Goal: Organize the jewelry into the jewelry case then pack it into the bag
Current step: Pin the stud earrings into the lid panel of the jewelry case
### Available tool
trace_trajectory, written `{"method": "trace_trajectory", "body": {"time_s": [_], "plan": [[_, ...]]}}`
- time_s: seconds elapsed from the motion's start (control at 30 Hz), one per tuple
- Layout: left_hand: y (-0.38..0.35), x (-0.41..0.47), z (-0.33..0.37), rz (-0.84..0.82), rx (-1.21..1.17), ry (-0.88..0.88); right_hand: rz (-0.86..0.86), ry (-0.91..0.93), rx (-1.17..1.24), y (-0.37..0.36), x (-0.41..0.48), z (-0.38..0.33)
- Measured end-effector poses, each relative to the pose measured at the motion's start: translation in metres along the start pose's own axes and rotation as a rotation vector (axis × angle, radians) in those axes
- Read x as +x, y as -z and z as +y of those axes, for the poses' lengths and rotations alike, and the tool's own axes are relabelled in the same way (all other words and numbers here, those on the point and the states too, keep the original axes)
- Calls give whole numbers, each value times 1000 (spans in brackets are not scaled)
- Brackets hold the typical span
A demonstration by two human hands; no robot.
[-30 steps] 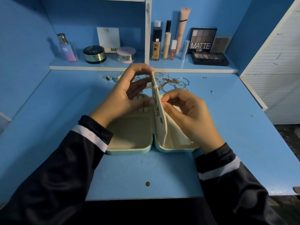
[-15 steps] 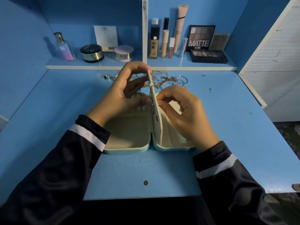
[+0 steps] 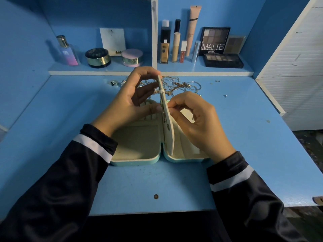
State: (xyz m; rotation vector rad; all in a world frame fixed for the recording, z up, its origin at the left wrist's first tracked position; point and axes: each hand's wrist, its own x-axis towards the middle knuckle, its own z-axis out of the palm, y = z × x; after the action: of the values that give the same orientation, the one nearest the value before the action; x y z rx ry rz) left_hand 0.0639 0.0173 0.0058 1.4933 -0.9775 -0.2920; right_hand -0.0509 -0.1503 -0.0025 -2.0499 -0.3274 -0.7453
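A mint-green jewelry case [image 3: 136, 159] with a cream lining lies open flat on the blue desk. Its cream middle flap [image 3: 168, 130] stands upright between the two halves, with small gold pieces pinned on it. My left hand [image 3: 129, 103] holds the flap's top edge with thumb and fingers. My right hand [image 3: 197, 119] pinches something small against the flap's right face; what it is I cannot make out. A heap of gold and silver chains and rings [image 3: 181, 85] lies behind the case. No bag is in view.
A ring [image 3: 113, 83] and a tiny earring [image 3: 225, 96] lie loose on the desk. The shelf behind holds a perfume bottle [image 3: 67, 51], jars, foundation tubes [image 3: 165, 44] and a MATTE eyeshadow palette [image 3: 215, 41]. A white cabinet [image 3: 297, 67] stands to the right.
Both hands stay on the upright flap. My right fingers have crept slightly up its right face. The view has shifted a little.
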Motion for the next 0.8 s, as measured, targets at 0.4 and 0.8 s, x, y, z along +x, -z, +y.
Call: {"method": "trace_trajectory", "body": {"time_s": [0.4,0.8], "plan": [[-4,-1,2,-15,1,21,39,-151,242,9,0,-6],[-14,0,14,-57,103,121,-2,-153,142,25,-1,-23]]}}
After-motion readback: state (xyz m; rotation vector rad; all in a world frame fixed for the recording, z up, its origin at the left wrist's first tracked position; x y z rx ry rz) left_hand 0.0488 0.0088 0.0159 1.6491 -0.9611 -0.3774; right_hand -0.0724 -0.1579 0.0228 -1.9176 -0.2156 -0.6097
